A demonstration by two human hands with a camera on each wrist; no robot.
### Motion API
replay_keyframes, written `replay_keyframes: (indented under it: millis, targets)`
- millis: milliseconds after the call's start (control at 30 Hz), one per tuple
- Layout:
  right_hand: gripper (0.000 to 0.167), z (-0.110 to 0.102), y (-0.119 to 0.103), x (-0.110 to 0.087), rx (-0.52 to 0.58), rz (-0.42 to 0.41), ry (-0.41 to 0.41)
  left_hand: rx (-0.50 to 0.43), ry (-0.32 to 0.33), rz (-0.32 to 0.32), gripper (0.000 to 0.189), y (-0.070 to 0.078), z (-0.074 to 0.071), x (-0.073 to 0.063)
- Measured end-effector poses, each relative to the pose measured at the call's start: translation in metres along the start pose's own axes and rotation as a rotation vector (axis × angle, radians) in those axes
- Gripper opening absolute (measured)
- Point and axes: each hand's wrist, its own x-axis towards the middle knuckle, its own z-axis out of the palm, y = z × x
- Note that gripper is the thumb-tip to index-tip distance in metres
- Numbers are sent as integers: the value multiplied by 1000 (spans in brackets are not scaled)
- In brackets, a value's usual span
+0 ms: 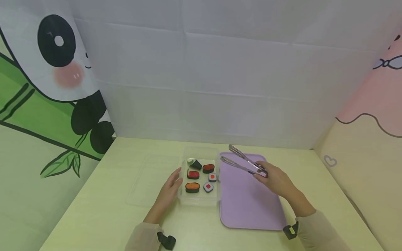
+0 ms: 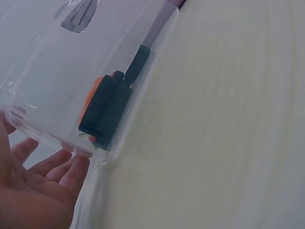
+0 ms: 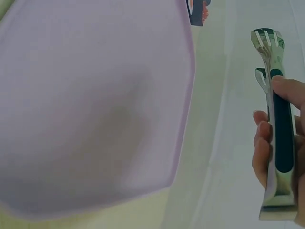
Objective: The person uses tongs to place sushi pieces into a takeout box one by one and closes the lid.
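Note:
A clear plastic box (image 1: 199, 201) holds several sushi pieces: an orange-topped one (image 1: 192, 187), two red-topped ones, two small rolls with white rice and red or orange centres, and a dark green wrapped piece (image 1: 196, 164). My left hand (image 1: 169, 191) touches the box's left side, its fingertips (image 2: 80, 164) against the outer wall in the left wrist view. My right hand (image 1: 276, 178) grips metal tongs (image 3: 282, 138) with dark handle inlays. The tongs' arms stand apart, tips (image 1: 230, 147) pointing up and left above the tray's upper left and the box's right edge. Nothing is between the tips.
A lilac tray (image 1: 251, 209) lies right of the box, close beside it. Left of the box, a flat clear lid (image 1: 150, 181) lies on the pale yellow table (image 1: 103, 209). A white backdrop (image 1: 220, 87) stands behind, with printed cartoon panels at both sides.

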Motion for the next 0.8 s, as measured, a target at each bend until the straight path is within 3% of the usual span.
replay_keyframes:
  millis: [233, 500, 800]
  targets:
    - [52, -4, 25, -11, 127, 162, 48, 18, -5, 9, 51, 0, 0, 0]
    - [59, -10, 54, -26, 126, 272, 74, 14, -8, 7, 51, 4, 0, -2]
    - [67, -10, 72, -33, 156, 406, 62, 10, -9, 4, 51, 6, 1, -3]
